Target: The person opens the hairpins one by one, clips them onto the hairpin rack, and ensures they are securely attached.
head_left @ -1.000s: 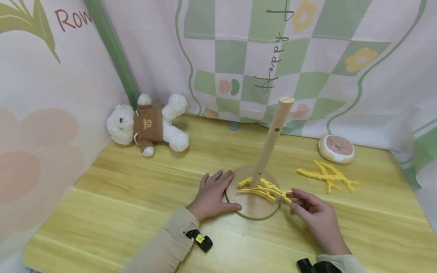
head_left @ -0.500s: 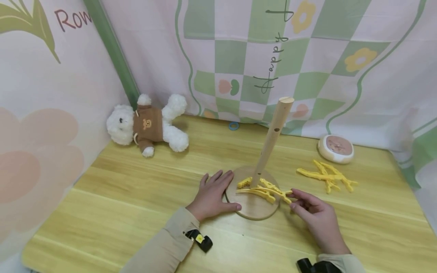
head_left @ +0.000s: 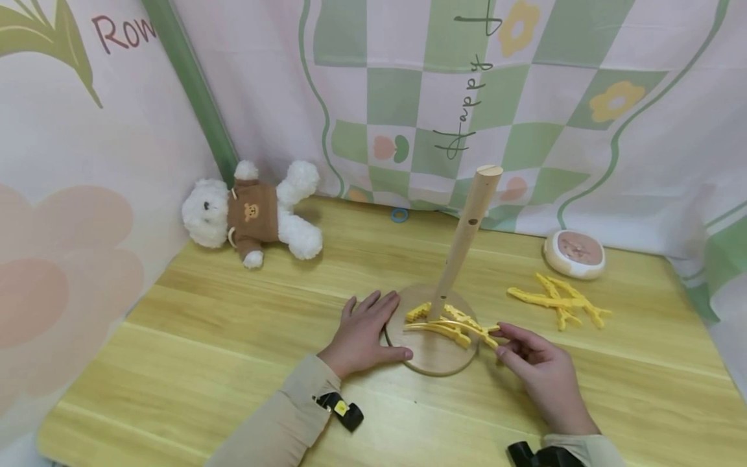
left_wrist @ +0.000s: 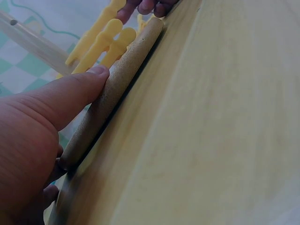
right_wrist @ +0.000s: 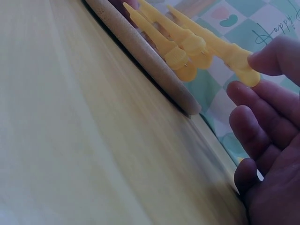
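Note:
My left hand (head_left: 364, 336) rests against the left side of a round wooden base (head_left: 433, 360), fingers spread and thumb on its rim. A wooden post (head_left: 463, 243) with drilled holes rises from the base. My right hand (head_left: 545, 383) pinches the forked end of a yellow plastic branch-shaped piece (right_wrist: 236, 58) between thumb and index finger, over the right part of the base. Several similar yellow pieces (head_left: 452, 334) lie on the base around the foot of the post. In the left wrist view my thumb (left_wrist: 77, 91) touches the disc's edge.
More yellow branch pieces (head_left: 557, 300) lie crossed on the table at the right, in front of a round white-and-pink device (head_left: 576, 254). A white plush toy (head_left: 253, 217) in a brown shirt lies at the back left. A small blue ring (head_left: 399, 215) sits by the curtain.

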`<move>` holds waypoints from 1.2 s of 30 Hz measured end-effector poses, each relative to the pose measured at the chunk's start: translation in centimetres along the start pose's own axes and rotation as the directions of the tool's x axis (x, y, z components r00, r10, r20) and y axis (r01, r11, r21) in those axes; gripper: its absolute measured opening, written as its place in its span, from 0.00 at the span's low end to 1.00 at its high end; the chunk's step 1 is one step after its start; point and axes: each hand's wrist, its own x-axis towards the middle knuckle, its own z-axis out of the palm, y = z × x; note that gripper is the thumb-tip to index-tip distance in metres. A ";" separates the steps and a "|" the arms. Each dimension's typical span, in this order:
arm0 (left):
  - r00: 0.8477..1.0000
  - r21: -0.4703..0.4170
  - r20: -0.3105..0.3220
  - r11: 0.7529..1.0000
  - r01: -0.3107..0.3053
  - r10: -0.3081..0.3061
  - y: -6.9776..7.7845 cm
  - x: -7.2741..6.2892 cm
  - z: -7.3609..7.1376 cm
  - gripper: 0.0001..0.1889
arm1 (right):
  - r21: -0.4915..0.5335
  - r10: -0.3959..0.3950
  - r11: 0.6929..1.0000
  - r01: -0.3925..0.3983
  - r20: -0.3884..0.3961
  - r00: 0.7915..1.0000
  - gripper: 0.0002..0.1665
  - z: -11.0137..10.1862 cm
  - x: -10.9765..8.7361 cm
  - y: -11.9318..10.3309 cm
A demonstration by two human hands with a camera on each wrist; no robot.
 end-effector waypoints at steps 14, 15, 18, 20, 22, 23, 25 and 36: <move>1.000 0.001 -0.006 1.000 0.007 -0.007 -0.1 -0.1 0.1 0.55 | -0.020 -0.001 1.000 0.000 -0.042 0.999 0.21 0.5 0.0 0.1; 1.000 0.001 -0.005 1.000 0.007 -0.007 -0.1 0.0 0.1 0.55 | -0.016 -0.001 1.000 0.001 -0.042 0.999 0.21 0.5 0.0 0.1; 1.000 0.000 -0.005 1.000 0.006 -0.006 -0.2 0.0 0.1 0.55 | -0.004 -0.005 1.000 0.005 -0.042 0.999 0.21 0.4 0.0 0.2; 1.000 0.002 -0.003 1.000 0.007 -0.007 -0.1 0.0 0.1 0.55 | 0.001 -0.004 1.000 0.004 -0.041 0.999 0.21 0.3 0.1 0.2; 1.000 -0.002 -0.002 1.000 0.007 -0.007 -0.1 0.0 0.0 0.55 | -0.002 -0.002 1.000 0.002 -0.034 0.999 0.22 0.3 0.0 0.2; 1.000 -0.006 0.001 1.000 0.008 -0.008 0.0 0.0 0.0 0.55 | -0.004 0.000 1.000 0.000 -0.030 1.000 0.22 0.3 0.0 0.2; 1.000 -0.013 0.008 1.000 0.012 -0.012 0.1 -0.1 -0.1 0.55 | 0.001 0.007 1.000 -0.007 -0.021 1.000 0.22 0.3 0.0 0.2; 0.999 -0.015 0.027 1.000 0.022 -0.022 0.3 -0.1 -0.3 0.56 | -0.005 -0.022 1.000 0.022 0.032 0.999 0.23 0.4 -0.1 0.1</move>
